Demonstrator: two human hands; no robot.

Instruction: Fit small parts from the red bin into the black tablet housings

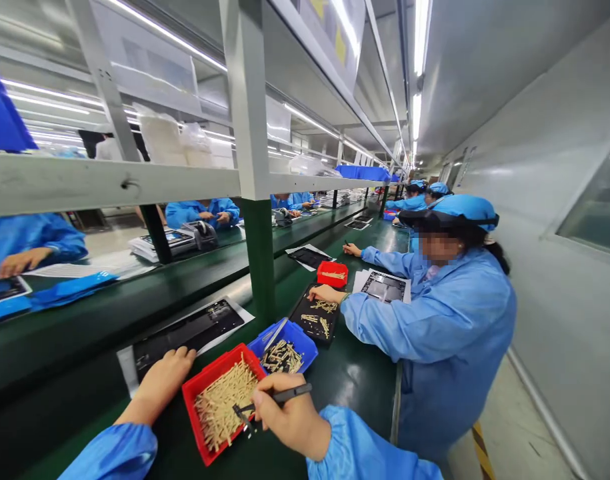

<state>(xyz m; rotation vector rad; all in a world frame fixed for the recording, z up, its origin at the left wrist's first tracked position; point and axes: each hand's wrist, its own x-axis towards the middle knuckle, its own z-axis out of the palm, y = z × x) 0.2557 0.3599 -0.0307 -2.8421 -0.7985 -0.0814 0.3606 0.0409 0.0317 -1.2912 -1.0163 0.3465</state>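
My right hand (289, 417) is closed round black tweezers (275, 399) whose tips reach into a red tray (197, 393) full of thin yellowish strips (225, 403). My left hand (162, 380) lies on the near end of a black tablet panel (189, 333) on the green belt; its fingers look curled and hold nothing I can see. Beside the red tray stands a blue tray (299, 340) with more strips. Both my sleeves are light blue.
A co-worker in blue coat and cap (435, 313) sits close on the right, hands on a black tray (317, 317) and near a small red tray (332, 273). White shelf posts (249, 133) rise mid-table. More workers sit across and further down the line.
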